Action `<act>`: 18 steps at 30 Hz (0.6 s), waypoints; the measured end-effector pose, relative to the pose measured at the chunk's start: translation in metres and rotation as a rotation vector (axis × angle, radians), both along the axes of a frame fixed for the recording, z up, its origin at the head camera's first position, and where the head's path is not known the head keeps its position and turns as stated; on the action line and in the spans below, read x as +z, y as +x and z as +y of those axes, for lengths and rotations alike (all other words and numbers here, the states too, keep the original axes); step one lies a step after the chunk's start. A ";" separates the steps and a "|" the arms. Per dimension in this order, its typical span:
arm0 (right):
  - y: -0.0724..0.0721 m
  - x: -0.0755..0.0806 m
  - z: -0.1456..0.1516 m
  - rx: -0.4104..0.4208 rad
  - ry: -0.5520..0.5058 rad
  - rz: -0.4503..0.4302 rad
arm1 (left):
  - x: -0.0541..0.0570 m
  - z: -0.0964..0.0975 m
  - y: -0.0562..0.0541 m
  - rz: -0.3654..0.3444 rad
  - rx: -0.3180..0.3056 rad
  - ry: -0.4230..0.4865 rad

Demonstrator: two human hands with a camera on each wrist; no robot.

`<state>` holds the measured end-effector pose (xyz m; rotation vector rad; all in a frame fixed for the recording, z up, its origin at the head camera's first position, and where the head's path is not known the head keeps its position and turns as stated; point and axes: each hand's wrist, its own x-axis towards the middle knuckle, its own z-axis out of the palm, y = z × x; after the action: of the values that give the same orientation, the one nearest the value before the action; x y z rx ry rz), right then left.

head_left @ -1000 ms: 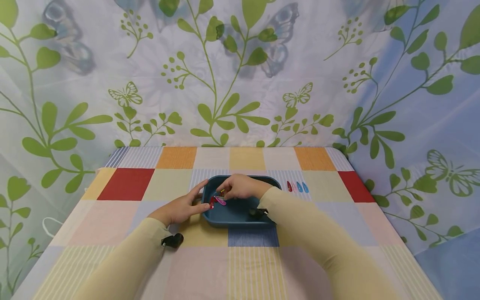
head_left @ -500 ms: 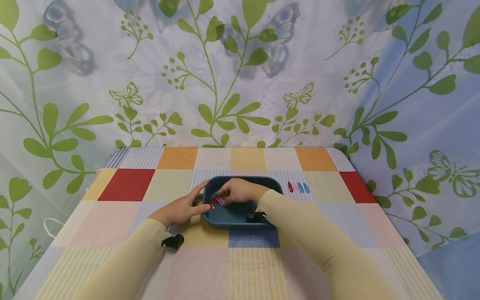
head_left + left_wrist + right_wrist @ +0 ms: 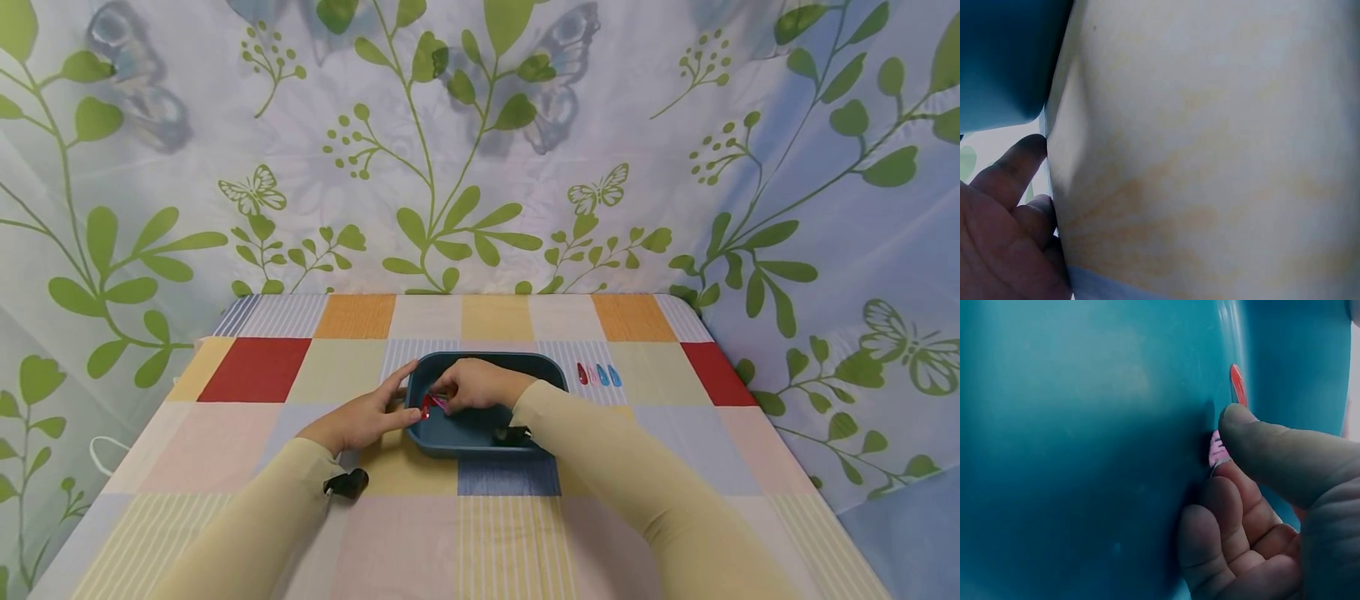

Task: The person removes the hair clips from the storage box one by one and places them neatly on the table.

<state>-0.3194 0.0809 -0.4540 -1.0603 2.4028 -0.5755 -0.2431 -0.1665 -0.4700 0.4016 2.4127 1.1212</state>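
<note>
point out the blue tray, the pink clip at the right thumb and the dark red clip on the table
Blue tray [image 3: 461,430], head view: bare floor
Pink clip [image 3: 1217,449], right wrist view: uncovered part
Dark red clip [image 3: 582,374], head view: middle

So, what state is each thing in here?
Blue tray: upright on the tablecloth.
Pink clip: partly hidden, pinched inside the tray.
Red clip: in the tray; fastening unclear.
Left grip: fingers spread at the tray's edge.
Right grip: pinching the pink clip.
Four clips outside: lying side by side.
</note>
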 end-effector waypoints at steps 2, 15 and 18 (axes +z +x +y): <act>0.001 0.001 -0.001 -0.001 0.012 0.004 | 0.000 0.000 0.000 0.004 0.000 -0.004; 0.004 0.000 -0.003 0.040 0.074 0.101 | -0.003 -0.001 -0.001 0.016 -0.003 -0.016; 0.004 0.000 -0.002 0.048 0.073 0.118 | -0.003 -0.002 -0.001 0.023 -0.010 -0.015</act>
<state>-0.3152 0.0785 -0.4541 -1.1459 2.4717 -0.4162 -0.2445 -0.1681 -0.4725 0.4240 2.4351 1.0994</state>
